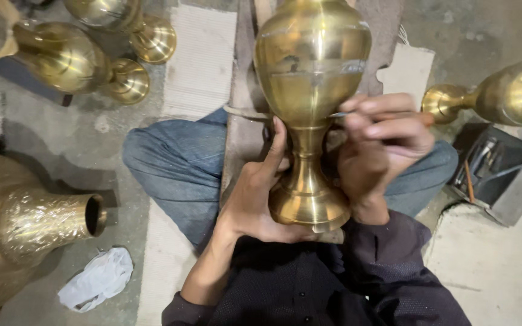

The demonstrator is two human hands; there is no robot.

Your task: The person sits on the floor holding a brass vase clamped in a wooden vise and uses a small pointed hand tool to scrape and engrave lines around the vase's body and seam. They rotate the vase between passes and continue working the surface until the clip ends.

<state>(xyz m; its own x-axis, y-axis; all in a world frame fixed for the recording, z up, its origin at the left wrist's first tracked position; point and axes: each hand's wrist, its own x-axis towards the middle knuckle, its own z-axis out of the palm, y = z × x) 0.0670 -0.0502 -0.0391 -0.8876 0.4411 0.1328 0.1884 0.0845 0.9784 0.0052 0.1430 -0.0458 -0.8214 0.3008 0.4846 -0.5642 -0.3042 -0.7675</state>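
1. A tall brass vase (310, 90) stood in the centre of the frame, its flared foot low near the person's chest and its wide body rising to the top edge.
2. The left hand (260, 193) cupped the vase's foot and stem from the left, fingers wrapped in a closed grip on the brass with the thumb pointing up the stem.
3. The right hand (382, 142) sat just right of the stem, its fingers pinched together on a thin metal tool (338, 114) whose tip touched the lower body of the vase.
4. The person sat cross-legged in blue jeans (179, 163) on the floor (92, 127), with a wooden plank (241, 121) running under the vase.
5. Two more brass vases (74, 57) lay on their sides in the upper left of the frame, and another (502, 96) lay at the right edge.
6. A textured brass vessel (31, 226) lay at the lower left, with a crumpled white plastic bag (96, 279) near it.
7. A grey metal box (502, 175) holding tools sat at the right.
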